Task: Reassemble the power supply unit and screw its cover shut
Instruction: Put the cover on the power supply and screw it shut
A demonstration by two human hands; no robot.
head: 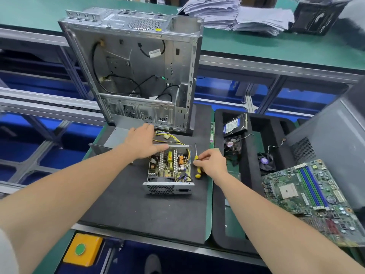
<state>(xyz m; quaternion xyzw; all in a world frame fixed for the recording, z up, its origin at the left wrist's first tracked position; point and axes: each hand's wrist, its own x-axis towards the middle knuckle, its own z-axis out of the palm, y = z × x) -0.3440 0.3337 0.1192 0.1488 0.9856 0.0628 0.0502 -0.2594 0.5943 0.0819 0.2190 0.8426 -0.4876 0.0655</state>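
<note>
Open PSU (169, 169) sits nr right edge of black mat (128, 210); L hand (142, 143) flat, fingers straight, on its far-left corner; R hand (213, 163) fingers curled, pinching yellow screwdriver (198, 172) beside it.

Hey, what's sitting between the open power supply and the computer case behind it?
A yellow and black cable bundle lies on the mat between the power supply and the computer case, beside the left hand; head view.

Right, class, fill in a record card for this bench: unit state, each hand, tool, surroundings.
power supply unit: lid off, circuit board exposed, on black mat
left hand: flat on unit's far edge
right hand: pinches screwdriver beside unit
behind: open computer case, upright
right: motherboard
</note>
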